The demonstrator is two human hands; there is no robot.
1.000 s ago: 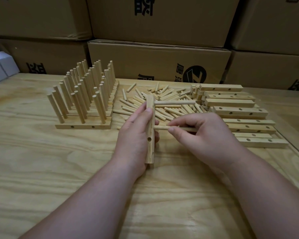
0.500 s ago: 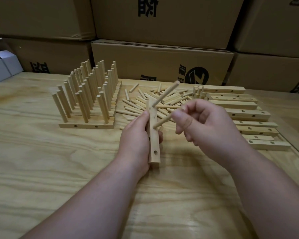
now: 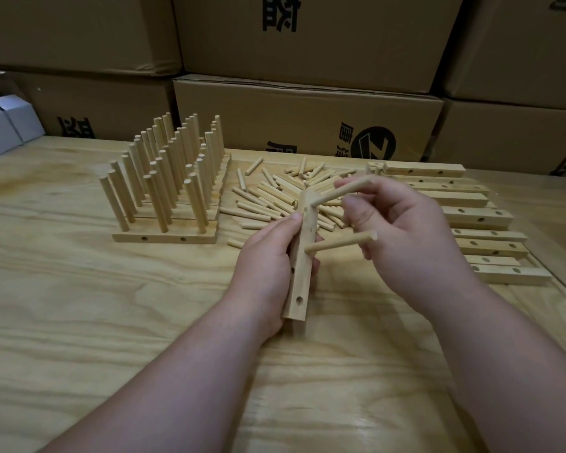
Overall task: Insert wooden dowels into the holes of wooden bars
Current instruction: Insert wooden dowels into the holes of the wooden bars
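1. The plywood table fills most of my view, with stacked cardboard boxes behind it and a couple of small white boxes at the far left.
2. Finished bars sit left of centre, rows of dowels standing upright in them, leaning a bit in this wide lens.
3. Empty bars are lined up on the right, holes showing along their sides.
4. Loose dowels are piled between those two groups, right behind my hands.
5. My left hand grips the bar I'm working on, thumb along one side and fingers curled round the other. It's held just above the table, long axis pointing away from me.
6. My right hand pinches the upper dowel, whose tip meets the far end of the bar.
7. A lower dowel sticks out of the bar's middle toward the right hand; can't tell if any finger actually touches it.
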